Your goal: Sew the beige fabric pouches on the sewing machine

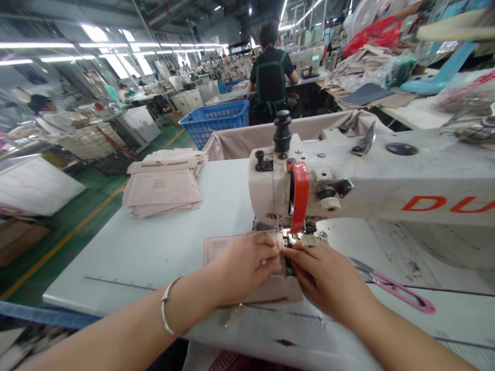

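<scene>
A pale pink fabric panel (220,247) lies on the sewing machine's bed, with a zipper (266,301) and its metal pull along the near part. My left hand (247,260) rests on the panel, fingers curled down onto it left of the presser foot (288,237). At the panel's right edge, my right hand (332,273) has its fingers bent together, gripping the fabric close to the foot. Part of the panel is hidden beneath both hands. The white sewing machine (371,175) has an orange guard (299,196) in front of its needle area, so the needle tip cannot be seen.
Pink-handled scissors (402,293) lie right of my right hand. A stack of zippered fabric panels (162,185) sits on the table's (228,180) far left. Behind the table are a fabric-lined bin (240,141), a blue basket (220,121) and a seated co-worker (270,72).
</scene>
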`<state>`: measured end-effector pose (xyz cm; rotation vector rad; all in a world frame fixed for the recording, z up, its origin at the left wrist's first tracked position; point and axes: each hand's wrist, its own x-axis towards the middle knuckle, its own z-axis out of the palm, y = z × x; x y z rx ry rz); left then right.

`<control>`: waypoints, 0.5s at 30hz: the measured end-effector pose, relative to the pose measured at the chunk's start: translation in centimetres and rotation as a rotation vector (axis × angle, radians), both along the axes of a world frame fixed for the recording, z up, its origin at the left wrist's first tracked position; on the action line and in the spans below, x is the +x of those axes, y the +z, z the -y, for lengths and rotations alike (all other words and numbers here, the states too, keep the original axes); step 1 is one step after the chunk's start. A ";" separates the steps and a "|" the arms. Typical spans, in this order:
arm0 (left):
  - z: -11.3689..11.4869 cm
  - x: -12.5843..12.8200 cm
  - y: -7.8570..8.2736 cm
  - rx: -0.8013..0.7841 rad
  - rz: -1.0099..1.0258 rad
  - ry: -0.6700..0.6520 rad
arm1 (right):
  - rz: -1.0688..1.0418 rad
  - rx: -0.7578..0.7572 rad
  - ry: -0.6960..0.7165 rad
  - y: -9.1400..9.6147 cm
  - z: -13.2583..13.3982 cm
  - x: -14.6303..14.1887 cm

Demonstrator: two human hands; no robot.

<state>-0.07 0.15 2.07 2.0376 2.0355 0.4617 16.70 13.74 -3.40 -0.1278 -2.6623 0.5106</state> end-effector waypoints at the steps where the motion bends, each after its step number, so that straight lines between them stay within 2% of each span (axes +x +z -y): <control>1: 0.7 0.8 0.1 0.002 -0.011 -0.008 | -0.020 0.016 0.013 0.0 -0.1 0.1; 7: 3.8 4.5 -1.3 0.015 -0.097 0.011 | -0.061 0.022 0.115 -0.3 0.0 0.5; 11: 4.1 4.2 -2.4 0.077 -0.032 0.008 | -0.051 0.026 0.134 -0.5 0.0 0.7; 15: 4.2 3.2 -2.9 0.131 0.021 0.016 | -0.066 0.005 0.125 -0.2 -0.4 0.8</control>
